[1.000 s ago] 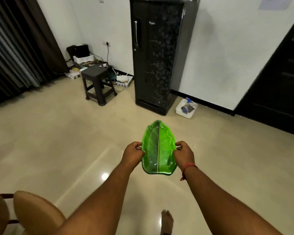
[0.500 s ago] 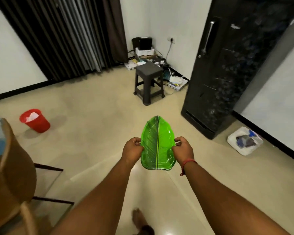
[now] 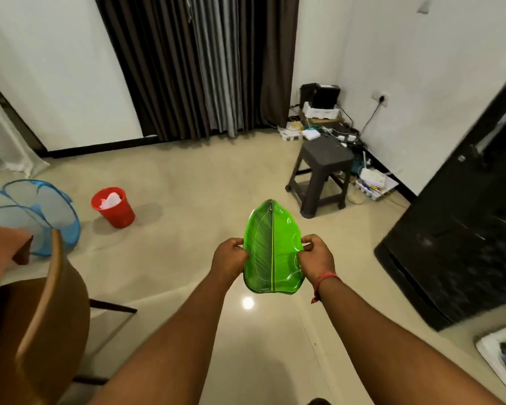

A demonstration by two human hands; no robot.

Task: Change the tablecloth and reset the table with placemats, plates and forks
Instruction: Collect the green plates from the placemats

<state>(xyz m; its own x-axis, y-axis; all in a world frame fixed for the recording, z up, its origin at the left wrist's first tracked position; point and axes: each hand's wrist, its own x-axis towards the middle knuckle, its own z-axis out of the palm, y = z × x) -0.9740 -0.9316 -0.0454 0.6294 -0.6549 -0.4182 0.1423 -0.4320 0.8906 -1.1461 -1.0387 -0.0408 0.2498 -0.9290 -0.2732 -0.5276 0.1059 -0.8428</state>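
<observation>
Green leaf-shaped plate (image 3: 272,249) held level above the floor (image 3: 187,200), left hand (image 3: 230,257) grasping its left rim, right hand (image 3: 316,257) pinching its right rim, red bin (image 3: 113,207) and dark stool (image 3: 323,173) on the floor beyond.

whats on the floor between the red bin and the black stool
Nothing: in the head view the stretch of beige tiled floor between the red bin and the black stool is bare. The green leaf-shaped plate is held in the air nearer the camera.
</observation>
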